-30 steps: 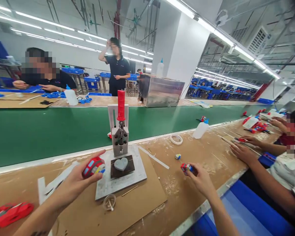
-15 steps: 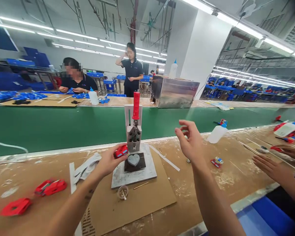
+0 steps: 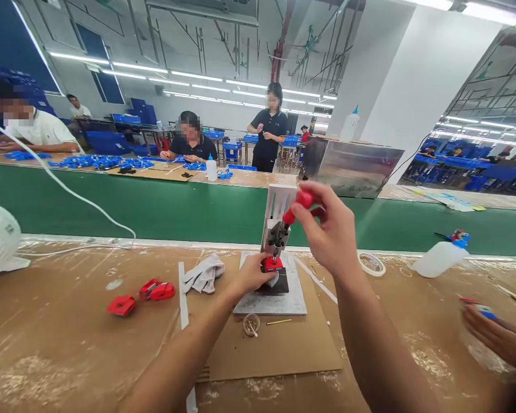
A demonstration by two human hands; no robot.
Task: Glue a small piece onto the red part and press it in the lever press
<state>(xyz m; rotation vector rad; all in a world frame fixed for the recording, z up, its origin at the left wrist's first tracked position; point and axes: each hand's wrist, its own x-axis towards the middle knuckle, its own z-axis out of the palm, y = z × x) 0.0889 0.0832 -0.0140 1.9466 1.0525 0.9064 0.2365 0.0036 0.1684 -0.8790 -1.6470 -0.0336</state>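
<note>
My left hand (image 3: 254, 273) is closed on a small red plastic part (image 3: 272, 264), holding it under the plunger of a hand-operated toggle press (image 3: 278, 232). The part rests over the grey heart-shaped block (image 3: 274, 280), which it partly hides. My right hand (image 3: 329, 226) grips the red handle (image 3: 298, 206) of the press, fingers curled round its upper end. The handle leans to the right. Below the press base (image 3: 298, 307) stand a small clear cup (image 3: 251, 325) with tiny pieces in it and a thin brass-coloured rod (image 3: 279, 322).
More red parts (image 3: 157, 289) and a pale glove (image 3: 206, 274) lie to the left. On the right are a tape roll (image 3: 372, 264), a white bottle (image 3: 441, 258) and a co-worker's hand (image 3: 494, 330). A green belt (image 3: 189, 212) runs behind; people work across it.
My left hand has brought the red part from beside the press to under its plunger. My right hand, open before, has taken hold of the handle, which has tilted right. The view has swung left.
</note>
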